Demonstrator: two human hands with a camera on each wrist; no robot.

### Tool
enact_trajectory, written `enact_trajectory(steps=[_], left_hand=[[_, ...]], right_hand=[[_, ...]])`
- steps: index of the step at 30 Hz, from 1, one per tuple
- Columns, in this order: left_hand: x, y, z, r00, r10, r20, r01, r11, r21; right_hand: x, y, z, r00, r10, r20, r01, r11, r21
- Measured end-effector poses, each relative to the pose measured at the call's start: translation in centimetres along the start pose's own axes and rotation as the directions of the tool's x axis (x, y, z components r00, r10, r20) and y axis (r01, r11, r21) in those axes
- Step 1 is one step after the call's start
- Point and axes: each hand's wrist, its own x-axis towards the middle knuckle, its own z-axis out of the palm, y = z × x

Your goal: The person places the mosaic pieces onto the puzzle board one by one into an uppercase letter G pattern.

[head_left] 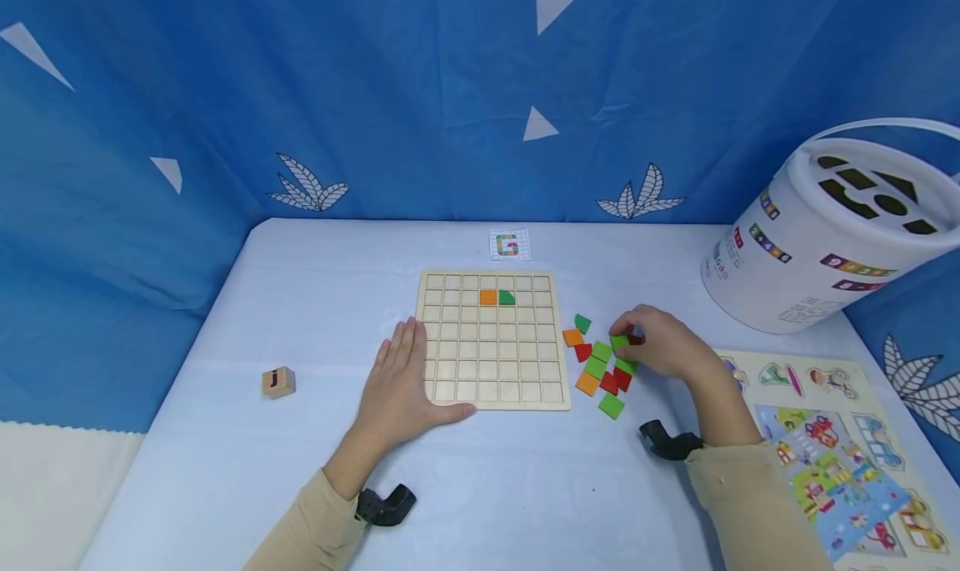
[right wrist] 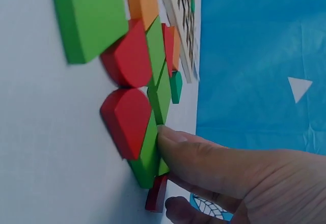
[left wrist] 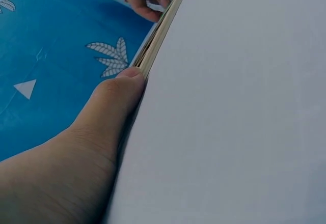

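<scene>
Head view: the left hand is laid flat, fingers straight, against the wooden grid board at its 8 o'clock edge. The right hand, at the board's 3 o'clock, is curled onto a green tile in the pile of coloured tiles.

Left wrist view: the thumb is pressed to the board's edge.

Right wrist view: a fingertip is touching the green tile; a full pinch cannot be told.

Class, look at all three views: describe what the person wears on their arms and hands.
Both arms wear long beige sleeves ending at the wrist. A small black device is strapped under the left wrist, and another under the right. The left hand and right hand are bare: no gloves, no rings visible.
</scene>
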Motion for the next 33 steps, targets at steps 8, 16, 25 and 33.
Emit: enact_trajectory(steps=[8,16,25,33], left_hand=[[0.1,0.1,0.0,1.000,0.003,-0.001,-0.003,1.000,0.008],[0.0,0.1,-0.1,1.000,0.001,0.002,-0.001,1.000,0.010],[0.0,0.0,-0.1,1.000,0.001,-0.001,-0.001,1.000,0.013],[0.0,0.1,-0.1,1.000,0.005,0.001,-0.005,1.000,0.013]], right_hand=[[0.2,0.4,-0.1,1.000,-0.004,-0.008,0.005,0.999,0.041],[0.7,0.6,-0.5,0.999,-0.022,-0.026,0.024,0.994,0.106],[3.6,-1.8,0.2,0.994,-0.071,-0.084,0.084,0.983,0.160],[6.1,-6.5,2.2,0.985,-0.159,-0.070,0.171,0.951,0.258]])
